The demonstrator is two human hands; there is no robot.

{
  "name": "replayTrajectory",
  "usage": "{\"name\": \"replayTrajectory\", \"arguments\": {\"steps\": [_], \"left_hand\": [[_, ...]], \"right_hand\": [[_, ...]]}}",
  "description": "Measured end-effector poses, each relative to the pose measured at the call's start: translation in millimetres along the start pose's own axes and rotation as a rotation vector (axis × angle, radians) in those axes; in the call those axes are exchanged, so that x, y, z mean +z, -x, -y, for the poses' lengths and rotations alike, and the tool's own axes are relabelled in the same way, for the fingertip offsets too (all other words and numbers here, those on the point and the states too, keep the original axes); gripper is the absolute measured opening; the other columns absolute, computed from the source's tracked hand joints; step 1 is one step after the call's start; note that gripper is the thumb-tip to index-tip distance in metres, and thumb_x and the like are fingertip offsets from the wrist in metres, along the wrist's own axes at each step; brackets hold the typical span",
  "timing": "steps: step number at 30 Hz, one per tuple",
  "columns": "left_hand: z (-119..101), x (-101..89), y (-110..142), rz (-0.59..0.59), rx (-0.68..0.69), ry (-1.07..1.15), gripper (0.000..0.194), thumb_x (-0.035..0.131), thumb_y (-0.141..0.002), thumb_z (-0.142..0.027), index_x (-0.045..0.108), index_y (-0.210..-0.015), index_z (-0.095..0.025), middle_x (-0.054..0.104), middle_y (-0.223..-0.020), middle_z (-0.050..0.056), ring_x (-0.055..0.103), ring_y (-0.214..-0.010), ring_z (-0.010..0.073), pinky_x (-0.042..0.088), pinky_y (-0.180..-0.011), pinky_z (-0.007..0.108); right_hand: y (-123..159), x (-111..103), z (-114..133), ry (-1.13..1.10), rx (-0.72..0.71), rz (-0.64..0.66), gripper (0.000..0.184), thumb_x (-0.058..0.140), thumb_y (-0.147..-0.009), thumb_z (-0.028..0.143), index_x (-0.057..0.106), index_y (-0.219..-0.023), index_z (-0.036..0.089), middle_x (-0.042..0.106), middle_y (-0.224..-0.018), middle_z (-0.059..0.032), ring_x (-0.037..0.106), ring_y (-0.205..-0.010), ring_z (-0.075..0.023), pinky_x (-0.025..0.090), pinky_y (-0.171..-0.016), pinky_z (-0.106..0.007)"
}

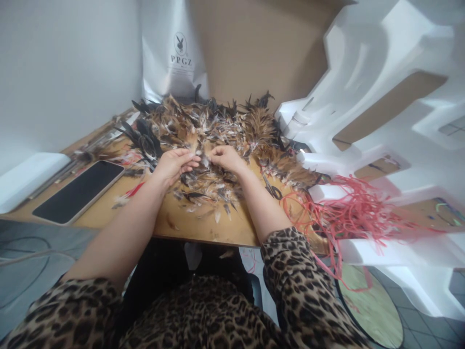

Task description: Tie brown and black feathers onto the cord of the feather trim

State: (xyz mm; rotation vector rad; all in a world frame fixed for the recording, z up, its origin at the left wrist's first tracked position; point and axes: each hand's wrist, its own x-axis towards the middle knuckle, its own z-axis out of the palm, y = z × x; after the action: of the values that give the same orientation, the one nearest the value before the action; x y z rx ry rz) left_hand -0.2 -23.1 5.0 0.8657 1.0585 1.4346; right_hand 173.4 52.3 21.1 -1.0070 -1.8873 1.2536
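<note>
Over a heap of brown, black and white feathers (218, 121), both hands work close together near the table's middle. My left hand (177, 165) pinches a small brown feather (191, 140) between thumb and forefinger, its other fingers loosely curled. Just to its right, my right hand (225, 158) has thumb and forefinger pressed together on a light brown feather with white fluff (207, 154). Loose feathers (210, 191) lie scattered below the hands. Black scissors (273, 189) rest on the table by my right forearm.
A smartphone (80, 191) lies at the left beside a white box-like object (31, 179). Red strips (352, 208) spill over white foam pieces (366, 97) at the right. A silver bag (170, 48) and cardboard (261, 48) stand behind. The wooden table's (203, 232) front edge is near my lap.
</note>
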Motion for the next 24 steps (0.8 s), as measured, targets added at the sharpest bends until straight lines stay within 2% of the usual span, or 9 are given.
{"name": "replayTrajectory", "arguments": {"steps": [4,8,12,15,20,24], "left_hand": [[-1.6,0.3,2.2,0.031,0.029,0.038,0.01,0.071,-0.069,-0.015,0.066,-0.076,-0.009,0.073,-0.08,0.009,0.067,-0.059,0.0094,0.049,-0.049,0.012],[-2.0,1.4,7.2,0.183,0.004,-0.006,0.014,0.072,-0.07,-0.017,0.067,-0.079,-0.009,0.073,-0.093,0.012,0.069,-0.066,0.0114,0.051,-0.052,0.013],[0.4,1.4,8.7,0.294,-0.076,-0.082,0.016,0.073,-0.07,-0.019,0.066,-0.08,-0.009,0.071,-0.101,0.016,0.07,-0.07,0.0135,0.052,-0.054,0.014],[2.4,1.0,7.0,0.284,-0.108,-0.098,0.017,0.075,-0.068,-0.019,0.066,-0.077,-0.009,0.072,-0.097,0.017,0.07,-0.068,0.0149,0.053,-0.053,0.016],[4.9,-0.2,3.9,0.189,-0.176,-0.094,0.017,0.077,-0.064,-0.015,0.068,-0.077,-0.008,0.072,-0.094,0.018,0.071,-0.067,0.0171,0.053,-0.051,0.017],[5.6,-2.8,1.0,0.175,-0.189,-0.006,0.012,0.072,-0.069,-0.011,0.067,-0.078,-0.008,0.072,-0.095,0.017,0.071,-0.071,0.0176,0.054,-0.053,0.017]], "right_hand": [[1.5,2.2,2.0,0.025,0.035,0.037,0.006,0.064,-0.063,0.014,0.059,-0.062,0.012,0.054,-0.048,0.006,0.046,-0.046,-0.0043,0.037,-0.049,-0.017],[4.0,4.6,5.3,-0.053,0.093,0.038,0.007,0.064,-0.066,0.015,0.058,-0.065,0.012,0.056,-0.048,0.0049,0.05,-0.045,-0.006,0.039,-0.049,-0.017],[4.5,8.5,2.6,-0.031,0.073,0.065,0.008,0.065,-0.068,0.018,0.059,-0.066,0.012,0.054,-0.046,0.0059,0.045,-0.043,-0.0038,0.036,-0.046,-0.015],[3.9,10.0,2.1,-0.022,0.06,0.049,0.009,0.065,-0.069,0.019,0.06,-0.066,0.012,0.054,-0.047,0.0059,0.044,-0.043,-0.0037,0.034,-0.046,-0.016],[3.5,7.0,7.0,-0.203,0.108,-0.048,0.016,0.067,-0.07,0.024,0.056,-0.064,0.014,0.051,-0.043,0.0069,0.041,-0.04,-0.0037,0.032,-0.044,-0.016],[3.0,5.5,7.4,-0.297,0.16,-0.065,0.023,0.073,-0.066,0.027,0.054,-0.063,0.015,0.052,-0.044,0.0066,0.045,-0.039,-0.0041,0.028,-0.039,-0.015]]}}
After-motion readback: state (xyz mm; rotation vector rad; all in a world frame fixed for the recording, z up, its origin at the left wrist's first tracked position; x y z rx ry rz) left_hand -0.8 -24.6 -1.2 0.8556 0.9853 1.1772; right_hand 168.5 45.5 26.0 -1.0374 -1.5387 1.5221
